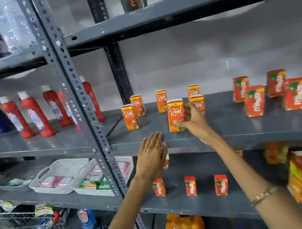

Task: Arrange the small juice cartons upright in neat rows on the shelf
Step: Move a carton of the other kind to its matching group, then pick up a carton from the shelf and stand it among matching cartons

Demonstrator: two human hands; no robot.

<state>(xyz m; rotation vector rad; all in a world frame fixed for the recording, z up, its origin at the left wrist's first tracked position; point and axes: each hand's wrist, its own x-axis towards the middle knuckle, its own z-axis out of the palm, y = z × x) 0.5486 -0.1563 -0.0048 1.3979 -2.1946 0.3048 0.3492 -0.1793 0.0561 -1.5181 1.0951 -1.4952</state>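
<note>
Grey metal shelf [227, 121] carries upright small juice cartons in loose rows, one [197, 104] half hidden behind the right hand [195, 121] – which grips a front carton [175, 115] near the edge – while the left hand [151, 154] lies flat, fingers loose, and white baskets [60, 175] below hold blurred packets.

Bare forearms; gold chain bracelet [264, 195] on right wrist.

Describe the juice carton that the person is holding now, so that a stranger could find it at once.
Look at the grey middle shelf, right of the perforated upright post. Among the small orange Real cartons there, the held carton stands upright nearest the front edge. Unlike its neighbours, the right hand grips its side, while the left hand rests flat on the shelf edge.
</note>
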